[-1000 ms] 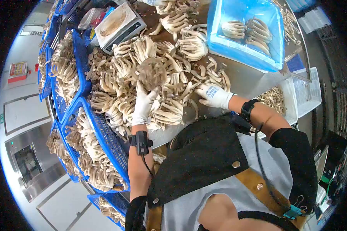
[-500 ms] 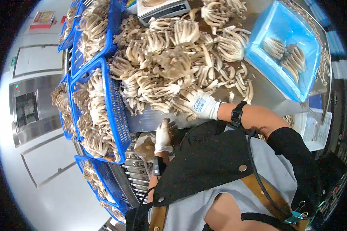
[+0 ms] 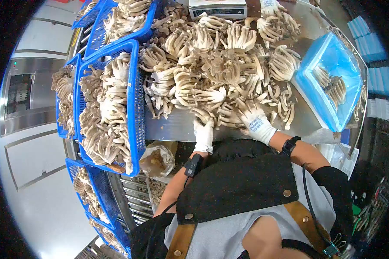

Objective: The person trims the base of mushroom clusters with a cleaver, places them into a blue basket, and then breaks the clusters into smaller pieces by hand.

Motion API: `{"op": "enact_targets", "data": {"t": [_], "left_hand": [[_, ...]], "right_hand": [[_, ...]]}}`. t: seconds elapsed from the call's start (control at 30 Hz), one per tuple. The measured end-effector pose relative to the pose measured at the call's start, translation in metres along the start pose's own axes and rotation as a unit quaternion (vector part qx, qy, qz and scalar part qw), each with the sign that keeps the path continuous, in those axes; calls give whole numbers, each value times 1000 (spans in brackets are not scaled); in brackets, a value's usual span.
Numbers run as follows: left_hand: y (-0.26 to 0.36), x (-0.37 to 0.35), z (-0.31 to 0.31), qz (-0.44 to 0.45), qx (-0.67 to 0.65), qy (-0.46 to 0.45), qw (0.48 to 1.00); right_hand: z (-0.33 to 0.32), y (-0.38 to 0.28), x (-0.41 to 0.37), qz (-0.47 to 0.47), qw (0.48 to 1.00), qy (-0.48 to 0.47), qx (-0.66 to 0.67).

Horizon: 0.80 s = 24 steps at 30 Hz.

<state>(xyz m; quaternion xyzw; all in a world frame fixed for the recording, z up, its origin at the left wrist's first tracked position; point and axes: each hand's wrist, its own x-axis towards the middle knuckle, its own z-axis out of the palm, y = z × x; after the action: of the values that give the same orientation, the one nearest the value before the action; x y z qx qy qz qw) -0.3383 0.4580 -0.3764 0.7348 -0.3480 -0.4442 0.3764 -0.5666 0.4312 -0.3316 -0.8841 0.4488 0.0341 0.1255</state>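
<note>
A large heap of brown-capped mushrooms with pale stems, many in clumps, lies on the metal table. My right hand, in a white glove with stained fingers, is closed on a mushroom clump at the heap's near edge. My left hand, gloved too, reaches over the table edge just left of that clump. Its stained fingers are stretched toward the stems, apparently holding nothing. Right of the heap stands a blue-lined bin with a few mushroom clumps inside.
Blue baskets full of mushrooms stand along the left on a roller conveyor. A scale sits at the table's far side. Below the table edge is an open bag. A white crate is low at the right.
My left hand has risen from below the table edge to the heap's near side. My right hand stays at the mushrooms, now on a clump. The camera view has shifted.
</note>
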Motion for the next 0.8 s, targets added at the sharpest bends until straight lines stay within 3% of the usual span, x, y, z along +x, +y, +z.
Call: {"op": "enact_targets", "data": {"t": [0.1,0.2,0.27,0.33,0.43,0.47,0.5,0.57,0.63,0.67,0.7,0.73,0.8], "left_hand": [[-4,-4,1,-23,-9,-83,996],[-26,18,8,-45,-126,-141,981],[-37,33,27,-74,-134,-145,977],[-3,33,35,-80,-215,-230,946],[59,17,55,-53,-146,-262,952],[22,28,75,-4,-53,-244,968],[34,20,80,0,-97,-279,955],[50,0,84,-135,-214,-274,928],[34,-1,83,-163,-254,-274,913],[61,-10,68,-230,-283,-287,886],[45,0,62,-239,-263,-323,877],[54,-3,54,-240,-259,-342,871],[67,-2,33,-247,-210,-378,867]], "right_hand": [[2,1,-9,14,1000,-7,-19],[8,-4,-4,16,999,-28,-8],[17,-7,3,34,999,-32,-28],[25,3,4,48,998,-1,-46],[8,32,-11,98,993,3,-66],[-3,40,-13,183,981,-33,-50],[7,58,-23,178,983,49,2],[14,82,-37,189,979,74,5],[14,88,-47,193,979,60,-9],[15,84,-50,193,980,46,-16],[15,81,-50,192,981,31,-23],[1,75,-47,205,976,-70,-30],[-13,69,-47,214,975,-51,19]]}}
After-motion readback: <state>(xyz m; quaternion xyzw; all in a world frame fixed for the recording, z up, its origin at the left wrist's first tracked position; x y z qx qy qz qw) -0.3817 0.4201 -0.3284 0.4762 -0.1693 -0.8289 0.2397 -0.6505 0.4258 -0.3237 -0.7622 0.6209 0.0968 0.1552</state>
